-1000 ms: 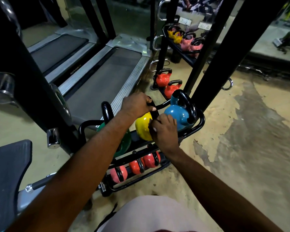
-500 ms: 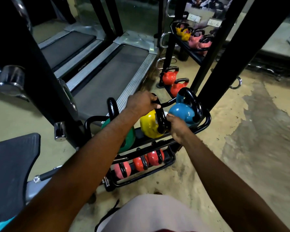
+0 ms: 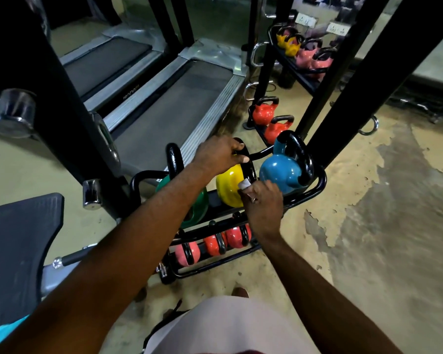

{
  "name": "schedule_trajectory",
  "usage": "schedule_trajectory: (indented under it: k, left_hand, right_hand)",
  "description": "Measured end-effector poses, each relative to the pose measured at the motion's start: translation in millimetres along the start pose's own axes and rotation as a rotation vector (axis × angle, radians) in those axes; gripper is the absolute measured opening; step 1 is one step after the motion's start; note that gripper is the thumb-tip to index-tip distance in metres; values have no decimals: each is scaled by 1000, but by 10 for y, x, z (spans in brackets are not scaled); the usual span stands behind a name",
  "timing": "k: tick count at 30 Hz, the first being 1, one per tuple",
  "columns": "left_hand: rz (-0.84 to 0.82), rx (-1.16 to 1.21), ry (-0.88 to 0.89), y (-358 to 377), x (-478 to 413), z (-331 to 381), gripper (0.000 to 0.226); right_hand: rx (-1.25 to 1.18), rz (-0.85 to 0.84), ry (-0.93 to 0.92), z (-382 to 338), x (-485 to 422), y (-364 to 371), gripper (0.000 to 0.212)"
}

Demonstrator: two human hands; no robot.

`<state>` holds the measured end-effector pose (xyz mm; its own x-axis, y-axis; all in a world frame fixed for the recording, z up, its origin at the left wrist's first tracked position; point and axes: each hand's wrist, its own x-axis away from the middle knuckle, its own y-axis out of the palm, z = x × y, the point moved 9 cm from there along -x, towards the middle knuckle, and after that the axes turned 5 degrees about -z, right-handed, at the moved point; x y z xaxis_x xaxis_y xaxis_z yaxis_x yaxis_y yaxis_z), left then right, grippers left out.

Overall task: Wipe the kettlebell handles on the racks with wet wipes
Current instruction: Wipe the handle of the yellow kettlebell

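Yellow kettlebell [image 3: 228, 187] between green kettlebell [image 3: 199, 200] and blue kettlebell [image 3: 279, 172], wipe [image 3: 243, 184] against handle [image 3: 250, 170].

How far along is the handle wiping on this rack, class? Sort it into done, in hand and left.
Done: nothing provably; no handle shows wipe marks. In hand: the left hand grips the yellow kettlebell handle while the right hand pinches a wipe against its side. Left, perhaps: blue kettlebell, green kettlebell, the small kettlebells below.
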<state>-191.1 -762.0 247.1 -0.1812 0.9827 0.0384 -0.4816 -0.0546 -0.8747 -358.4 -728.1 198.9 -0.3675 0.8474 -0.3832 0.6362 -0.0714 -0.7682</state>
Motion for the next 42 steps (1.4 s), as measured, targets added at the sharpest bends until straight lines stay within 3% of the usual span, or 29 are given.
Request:
schedule_trajectory:
  k: [3, 7, 14, 18, 20, 23, 26, 28, 30, 32, 35, 38, 40, 42]
  left_hand:
    - [3, 5, 0, 1, 12, -9, 49]
    - [3, -5, 3, 17, -8, 22, 49]
    - [-2, 14, -10, -14, -19, 20, 48]
    - [8, 3, -1, -24, 9, 3, 49]
    - [14, 18, 7, -21, 20, 3, 49]
    - [11, 15, 16, -23, 23, 23, 49]
    - [9, 0, 27, -21, 8, 36, 49]
    - [4, -7, 34, -11, -5, 43, 49]
    - [6, -18, 29, -12, -10, 34, 49]
    - [2, -28, 25, -3, -13, 26, 48]
    - [-14, -36, 18, 14, -5, 13, 49]
    - [-27, -29, 14, 12, 19, -2, 51]
    - [-30, -33, 16, 15, 35, 12, 51]
    - [-20, -25, 13, 10, 39, 17, 51]
  right_hand:
    - [-419, -1, 165, 293, 142, -72, 17]
    - [-764, -124, 353, 468, 29, -42, 11]
    - [-976, -521, 507, 475, -166, 484, 24]
    - [-987, -321, 487, 518, 52, 225, 19]
    - [-799, -178, 349, 469, 128, 0, 18]
    - [-261, -73, -103, 179, 42, -213, 19]
    - [154, -156, -621, -217, -54, -197, 19]
    - [369, -219, -778, -369, -134, -207, 22]
    - [563, -311, -797, -525, -178, -134, 19]
    - [777, -530, -718, -688, -197, 60, 10]
    - [1020, -835, -499, -799, -160, 296, 26]
    - [1052, -804, -472, -895, -106, 304, 31]
    - [952, -795, -481, -756, -1, 294, 26]
    - [825, -680, -560, -597, 57, 212, 20]
